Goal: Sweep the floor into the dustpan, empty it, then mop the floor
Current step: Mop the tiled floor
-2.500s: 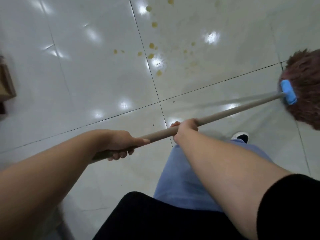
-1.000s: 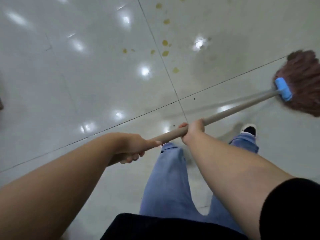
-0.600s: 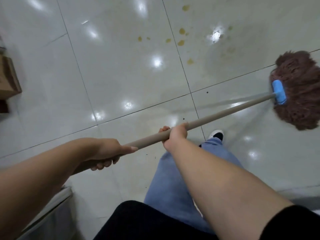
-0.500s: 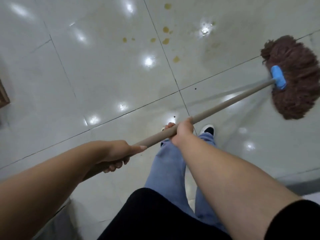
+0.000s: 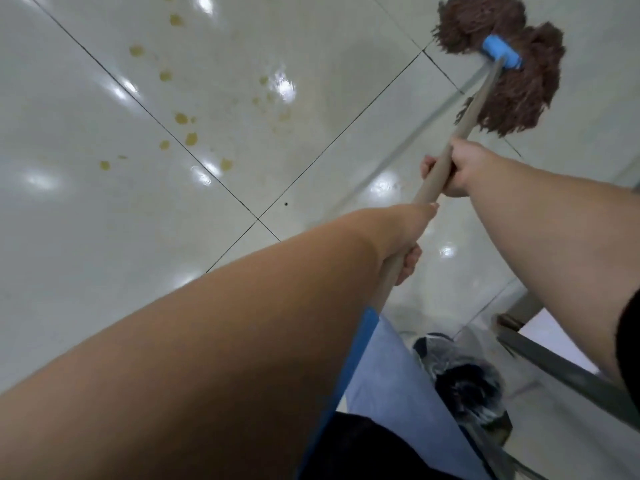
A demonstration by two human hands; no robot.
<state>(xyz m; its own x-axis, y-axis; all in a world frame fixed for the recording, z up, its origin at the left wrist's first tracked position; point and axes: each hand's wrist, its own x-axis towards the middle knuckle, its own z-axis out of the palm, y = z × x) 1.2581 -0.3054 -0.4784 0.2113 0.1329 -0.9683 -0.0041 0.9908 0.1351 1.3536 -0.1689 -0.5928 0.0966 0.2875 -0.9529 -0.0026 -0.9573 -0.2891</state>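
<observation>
Gripping the mop handle [image 5: 446,171] with both hands, the person reaches forward and to the right across the tiled floor [image 5: 86,237]. Right hand [image 5: 462,171] sits higher on the shaft, fingers wrapped round it from the right side, knuckles up, forearm stretched out from a black sleeve [image 5: 628,341] at the frame's right edge. Left hand [image 5: 403,233] holds the shaft lower down, thumb lying along the wood, fingertips curling under; its forearm fills the lower left of the view and hides the handle's end. Each grip is closed tight on the wood, the two hands near each other with a short bare length of shaft between. Mop head [image 5: 498,64], dark reddish-brown yarn with a blue clamp [image 5: 498,51], lies on the floor at upper right, across a grout line. Yellowish spots [image 5: 180,119] are scattered over the tiles to the left, well apart from the yarn. Blue jeans [image 5: 398,382] and a shoe [image 5: 464,379], blurred, show below the hands; a grey metal bar [image 5: 554,365] crosses the lower right corner. Against half a second ago: handle then ran at a shallow slant left to right, with the hands spread far apart; now it points steeply up the frame and the hands are closer together. Mop head has gone from mid-right to the top right corner. Stains have shifted from upper centre to the left half.
</observation>
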